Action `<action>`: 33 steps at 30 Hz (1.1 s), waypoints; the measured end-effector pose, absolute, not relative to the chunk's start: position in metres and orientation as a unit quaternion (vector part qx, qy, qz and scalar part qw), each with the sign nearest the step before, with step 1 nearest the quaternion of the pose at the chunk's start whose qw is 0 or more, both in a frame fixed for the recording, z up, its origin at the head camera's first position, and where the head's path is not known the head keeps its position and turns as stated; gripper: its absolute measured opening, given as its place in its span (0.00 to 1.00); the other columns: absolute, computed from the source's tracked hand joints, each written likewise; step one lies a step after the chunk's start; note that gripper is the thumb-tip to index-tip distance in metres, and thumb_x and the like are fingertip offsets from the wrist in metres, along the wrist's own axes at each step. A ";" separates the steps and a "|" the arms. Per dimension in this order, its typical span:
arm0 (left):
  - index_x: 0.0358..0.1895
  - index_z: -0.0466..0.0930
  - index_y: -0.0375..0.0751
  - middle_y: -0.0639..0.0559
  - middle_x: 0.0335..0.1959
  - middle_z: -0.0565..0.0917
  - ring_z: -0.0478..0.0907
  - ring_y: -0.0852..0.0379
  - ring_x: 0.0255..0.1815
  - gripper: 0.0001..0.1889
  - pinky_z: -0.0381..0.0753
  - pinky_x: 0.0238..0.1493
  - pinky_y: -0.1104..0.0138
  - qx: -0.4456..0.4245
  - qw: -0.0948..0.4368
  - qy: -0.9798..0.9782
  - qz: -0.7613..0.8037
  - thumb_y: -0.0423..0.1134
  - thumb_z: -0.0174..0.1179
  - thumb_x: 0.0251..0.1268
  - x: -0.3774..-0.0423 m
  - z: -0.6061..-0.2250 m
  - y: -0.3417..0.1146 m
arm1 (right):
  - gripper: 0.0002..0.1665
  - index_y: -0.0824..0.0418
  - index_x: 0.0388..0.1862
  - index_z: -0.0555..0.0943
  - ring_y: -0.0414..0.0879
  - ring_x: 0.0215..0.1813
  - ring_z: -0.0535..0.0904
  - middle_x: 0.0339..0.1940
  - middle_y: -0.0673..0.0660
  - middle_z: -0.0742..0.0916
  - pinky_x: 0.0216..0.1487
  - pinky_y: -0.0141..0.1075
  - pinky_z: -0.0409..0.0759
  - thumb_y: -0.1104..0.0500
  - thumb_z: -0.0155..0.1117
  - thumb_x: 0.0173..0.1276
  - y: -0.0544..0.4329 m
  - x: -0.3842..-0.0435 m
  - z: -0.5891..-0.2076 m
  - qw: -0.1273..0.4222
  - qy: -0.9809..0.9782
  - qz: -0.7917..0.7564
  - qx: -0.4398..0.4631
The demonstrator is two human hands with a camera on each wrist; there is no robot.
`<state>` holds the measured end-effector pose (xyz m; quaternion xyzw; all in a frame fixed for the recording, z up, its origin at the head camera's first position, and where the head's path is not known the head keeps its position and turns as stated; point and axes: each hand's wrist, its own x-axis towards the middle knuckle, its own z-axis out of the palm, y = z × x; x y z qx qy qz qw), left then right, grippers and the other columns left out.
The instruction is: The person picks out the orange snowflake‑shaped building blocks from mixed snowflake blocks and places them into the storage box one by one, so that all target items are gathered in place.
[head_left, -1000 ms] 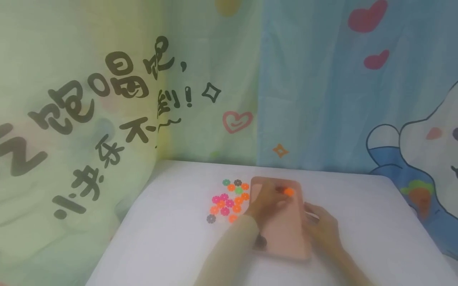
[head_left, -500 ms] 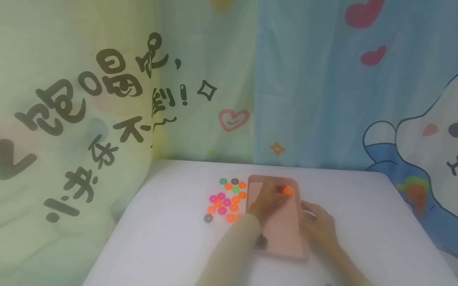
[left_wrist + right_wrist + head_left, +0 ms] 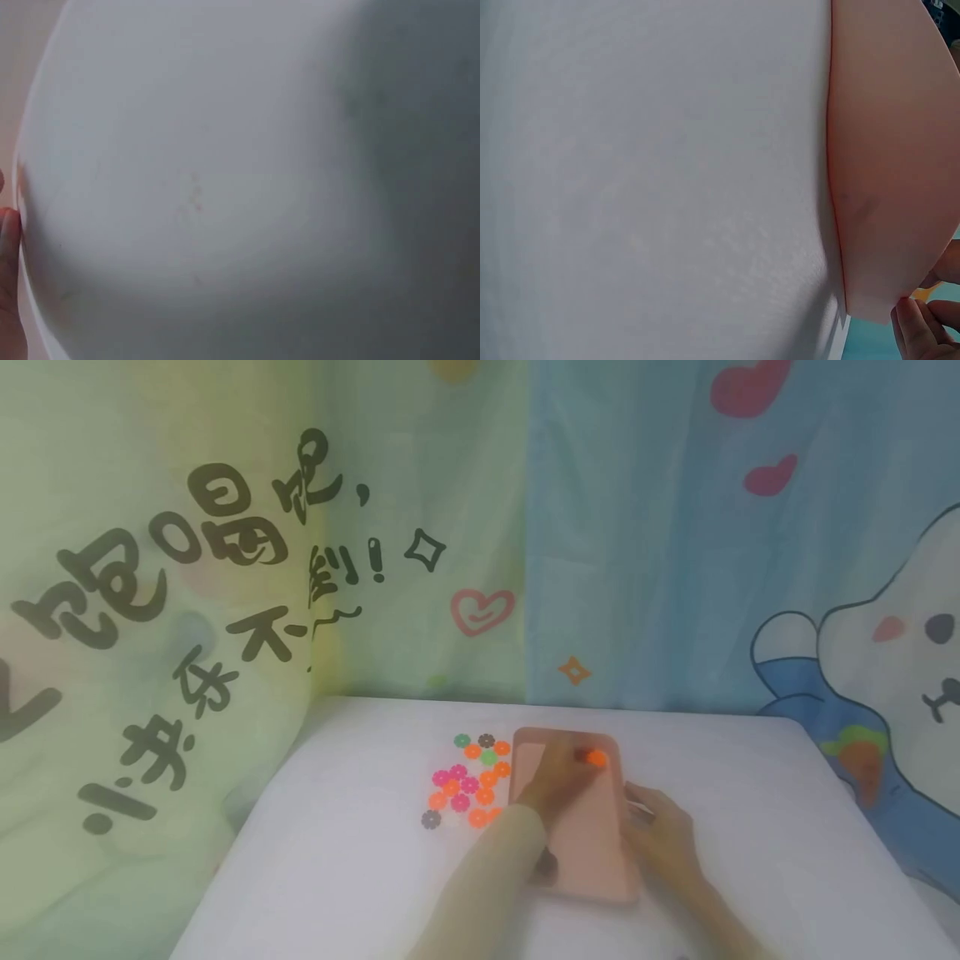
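Note:
A shallow pink tray lies on the white table, its long side running away from me. My left hand reaches over it to the far end, fingertips pinching a bright orange flower-shaped piece. At the tray's right side, my right hand grips the edge. Fingertips meet the rim of the tray in the right wrist view. Left of the tray lie several small flower-shaped pieces, among them a pink one, a light green one and a grey one.
The white table extends to a patterned curtain at the back. A dark rounded thing shows at the tray's near end beside the left sleeve. A blurred pale surface fills most of the left wrist view.
The whole head view has drifted, so the tray, hands and pieces appear slightly further left. Both hands keep their places at the tray, and the loose pieces lie as before.

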<state>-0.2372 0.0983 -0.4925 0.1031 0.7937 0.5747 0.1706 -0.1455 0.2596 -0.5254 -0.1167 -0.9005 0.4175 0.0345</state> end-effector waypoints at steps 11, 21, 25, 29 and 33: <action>0.61 0.71 0.57 0.60 0.56 0.77 0.72 0.59 0.56 0.19 0.70 0.61 0.53 0.137 0.138 0.806 0.559 0.38 0.57 0.69 -0.258 -0.523 0.112 | 0.35 0.56 0.72 0.66 0.59 0.68 0.68 0.69 0.59 0.73 0.61 0.56 0.72 0.49 0.63 0.70 0.263 -0.147 -0.533 0.050 -0.896 0.428 -0.102; 0.58 0.73 0.61 0.66 0.53 0.77 0.73 0.64 0.56 0.18 0.72 0.62 0.57 0.182 0.105 0.838 0.504 0.39 0.60 0.68 -0.288 -0.571 0.128 | 0.38 0.56 0.72 0.66 0.58 0.68 0.69 0.69 0.59 0.73 0.60 0.54 0.73 0.43 0.63 0.68 0.269 -0.148 -0.542 0.055 -0.895 0.433 -0.093; 0.59 0.71 0.64 0.68 0.54 0.76 0.72 0.64 0.57 0.19 0.71 0.63 0.56 0.173 0.107 0.832 0.516 0.42 0.59 0.69 -0.288 -0.575 0.130 | 0.35 0.58 0.71 0.67 0.59 0.67 0.71 0.68 0.60 0.74 0.60 0.54 0.74 0.48 0.64 0.69 0.267 -0.146 -0.537 0.062 -0.891 0.442 -0.084; 0.59 0.73 0.54 0.61 0.52 0.78 0.75 0.63 0.55 0.19 0.73 0.61 0.61 0.206 0.053 0.839 0.501 0.36 0.61 0.66 -0.288 -0.578 0.132 | 0.33 0.59 0.70 0.68 0.59 0.66 0.71 0.67 0.60 0.75 0.60 0.53 0.74 0.54 0.65 0.68 0.266 -0.144 -0.533 0.064 -0.887 0.450 -0.074; 0.57 0.74 0.51 0.60 0.50 0.79 0.75 0.63 0.52 0.18 0.74 0.59 0.64 0.220 0.029 0.840 0.495 0.34 0.61 0.66 -0.291 -0.581 0.135 | 0.33 0.61 0.69 0.69 0.58 0.65 0.73 0.66 0.61 0.75 0.59 0.50 0.75 0.59 0.67 0.66 0.266 -0.145 -0.535 0.070 -0.888 0.449 -0.065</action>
